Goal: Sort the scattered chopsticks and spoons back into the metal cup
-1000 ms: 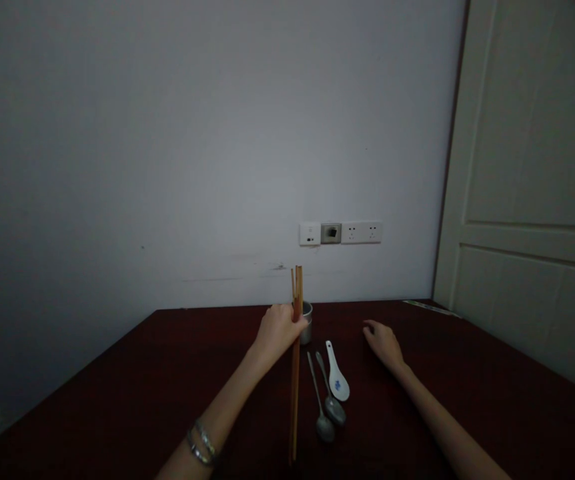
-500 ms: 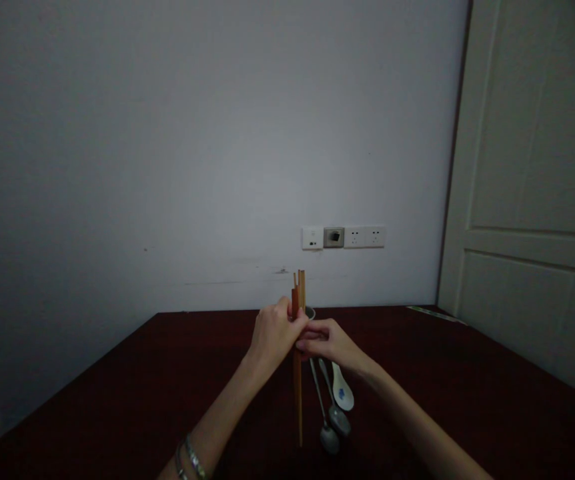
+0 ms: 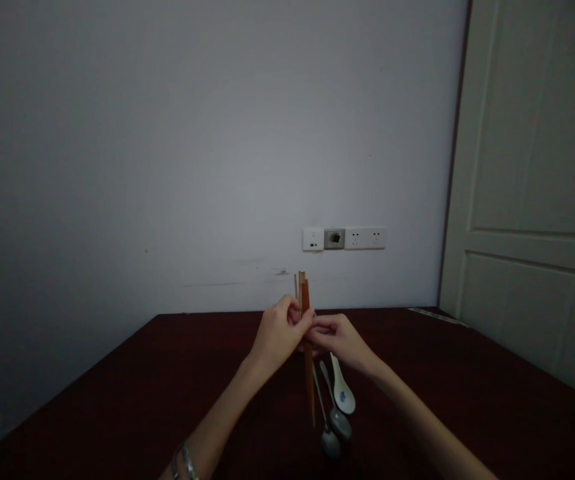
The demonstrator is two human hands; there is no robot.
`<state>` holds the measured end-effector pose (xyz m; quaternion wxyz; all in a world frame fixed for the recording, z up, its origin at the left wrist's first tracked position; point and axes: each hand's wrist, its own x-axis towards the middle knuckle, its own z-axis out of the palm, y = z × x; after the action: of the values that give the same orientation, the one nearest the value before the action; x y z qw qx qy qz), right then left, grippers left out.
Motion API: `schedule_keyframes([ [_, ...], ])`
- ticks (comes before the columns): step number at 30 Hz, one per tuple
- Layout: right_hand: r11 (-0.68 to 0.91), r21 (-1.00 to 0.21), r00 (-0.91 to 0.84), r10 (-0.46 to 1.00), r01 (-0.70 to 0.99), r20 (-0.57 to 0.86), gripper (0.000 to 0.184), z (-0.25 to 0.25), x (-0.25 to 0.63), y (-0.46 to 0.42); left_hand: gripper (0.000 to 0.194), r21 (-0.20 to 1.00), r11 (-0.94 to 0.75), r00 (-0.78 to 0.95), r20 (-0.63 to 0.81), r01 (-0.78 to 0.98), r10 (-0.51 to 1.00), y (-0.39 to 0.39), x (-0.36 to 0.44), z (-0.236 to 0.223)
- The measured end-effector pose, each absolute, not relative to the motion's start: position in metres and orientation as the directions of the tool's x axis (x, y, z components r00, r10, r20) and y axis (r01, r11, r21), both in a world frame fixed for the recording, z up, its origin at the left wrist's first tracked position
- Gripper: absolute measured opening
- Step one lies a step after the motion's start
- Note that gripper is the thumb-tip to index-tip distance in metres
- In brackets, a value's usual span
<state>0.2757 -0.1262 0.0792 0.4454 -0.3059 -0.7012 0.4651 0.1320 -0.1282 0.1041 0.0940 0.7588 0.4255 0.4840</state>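
Several wooden chopsticks (image 3: pixel 309 387) stand close to upright above the table, their upper ends rising over my hands. My left hand (image 3: pixel 276 331) is closed around them, thumb pressed on the near side. Touching the same bundle from the right is my right hand (image 3: pixel 340 339), its fingers pinched on the chopsticks just below the left thumb. Below the right hand lie a white ceramic soup spoon (image 3: pixel 345 398) with a blue mark, a metal spoon (image 3: pixel 340 425) and a second, long-handled metal spoon (image 3: pixel 330 443). The metal cup behind my hands is now hidden.
The dark red table (image 3: pixel 177 373) runs back to a pale wall (image 3: pixel 217 167) with sockets (image 3: pixel 365 238) low on it. A thin flat strip (image 3: pixel 437 316) lies near the back right corner. A pale panelled door (image 3: pixel 532 200) stands at the right.
My right hand has come from the table on the right to the chopsticks and pinches them. The chopsticks' lower ends have swung to the right. The spoons have stayed in place.
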Motion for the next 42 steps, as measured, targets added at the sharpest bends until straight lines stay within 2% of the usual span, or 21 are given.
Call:
schedule_keyframes([
  [3,0.349,-0.937,-0.446,0.838,-0.005,0.314,0.042,0.087,0.286,-0.127,0.023,0.692,-0.657,0.204,0.626,0.300,0.753,-0.127,0.131,0.106],
  [6,0.315,-0.949,-0.493,0.826,0.006,0.271,0.037,0.092,0.291,-0.130,0.024,0.782,-0.611,0.202,0.583,0.123,0.787,-0.123,0.131,0.106],
  [10,0.322,-0.944,-0.555,0.798,0.064,0.235,0.034,0.096,0.289,-0.137,0.030,0.878,-0.479,0.194,0.472,-0.014,0.860,-0.123,0.132,0.107],
  [13,0.316,-0.947,-0.563,0.794,0.055,0.232,0.035,0.096,0.287,-0.138,0.027,0.894,-0.443,0.185,0.449,-0.074,0.874,-0.125,0.133,0.109],
  [25,0.304,-0.952,-0.580,0.783,0.044,0.224,0.034,0.092,0.289,-0.134,0.026,0.893,-0.443,0.148,0.451,-0.083,0.880,-0.124,0.135,0.108],
  [42,0.305,-0.952,-0.471,0.843,0.018,0.261,0.035,0.073,0.295,-0.147,0.028,0.901,-0.431,0.273,0.428,-0.051,0.862,-0.125,0.145,0.100],
])
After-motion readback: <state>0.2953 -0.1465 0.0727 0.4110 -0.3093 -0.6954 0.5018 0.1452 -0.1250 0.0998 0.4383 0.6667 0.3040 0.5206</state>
